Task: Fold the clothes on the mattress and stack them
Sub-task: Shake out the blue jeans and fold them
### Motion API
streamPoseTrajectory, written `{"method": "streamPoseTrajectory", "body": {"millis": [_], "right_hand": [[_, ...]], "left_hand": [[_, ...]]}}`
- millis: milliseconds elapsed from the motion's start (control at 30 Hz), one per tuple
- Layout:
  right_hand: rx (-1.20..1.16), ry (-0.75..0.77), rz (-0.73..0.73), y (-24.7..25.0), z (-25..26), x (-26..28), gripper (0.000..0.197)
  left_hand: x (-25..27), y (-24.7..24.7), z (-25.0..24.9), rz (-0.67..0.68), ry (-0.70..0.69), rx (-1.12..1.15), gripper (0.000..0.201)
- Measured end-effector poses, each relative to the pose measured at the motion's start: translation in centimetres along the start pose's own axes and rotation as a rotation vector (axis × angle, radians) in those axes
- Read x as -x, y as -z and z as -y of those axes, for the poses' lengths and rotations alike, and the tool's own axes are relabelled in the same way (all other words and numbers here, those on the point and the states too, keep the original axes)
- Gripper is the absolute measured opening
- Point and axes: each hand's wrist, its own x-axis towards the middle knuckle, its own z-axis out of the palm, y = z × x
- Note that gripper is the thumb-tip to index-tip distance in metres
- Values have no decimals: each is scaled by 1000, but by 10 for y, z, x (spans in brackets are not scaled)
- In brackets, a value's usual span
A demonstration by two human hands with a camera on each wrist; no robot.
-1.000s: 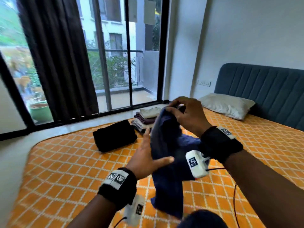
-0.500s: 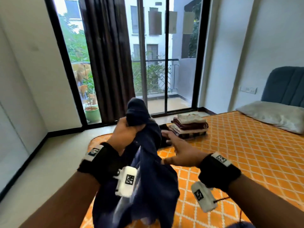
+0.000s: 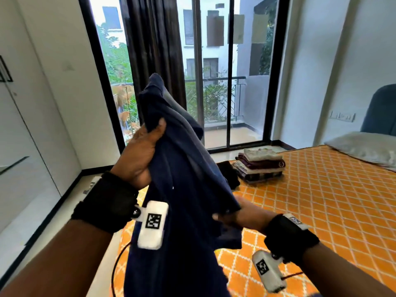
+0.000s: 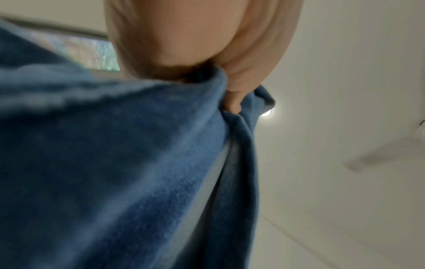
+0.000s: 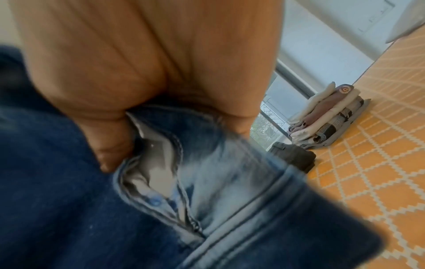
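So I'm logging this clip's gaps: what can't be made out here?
- Navy garment: lower end cut off by the head view's bottom edge.
- Right hand: fingers hidden under the garment, head view.
- Black folded item: mostly hidden behind the garment.
- Left wrist view: blurred.

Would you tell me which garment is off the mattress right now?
The dark blue garment, gripped in the air by both hands. The black folded piece and the folded stack lie on the mattress.

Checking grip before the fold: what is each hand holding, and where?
Both hold the navy garment: left hand grips a bunched upper part, right hand a lower edge.
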Motion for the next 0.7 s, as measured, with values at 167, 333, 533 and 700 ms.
{"method": "streamPoseTrajectory", "body": {"millis": [167, 333, 533, 700], "right_hand": [[-354, -42, -282, 43, 31, 9, 15], [-249, -55, -286, 51, 62, 3, 15], [-420, -99, -431, 46, 85, -15, 31], [-614, -47, -408, 55, 104, -4, 31]], "left_hand": [[-30, 69, 17, -420, -98, -664, 55], [14, 55, 69, -274, -100, -1233, 91], [101, -11, 129, 195, -120, -1078, 94], [103, -24, 151, 141, -97, -1002, 120]]}}
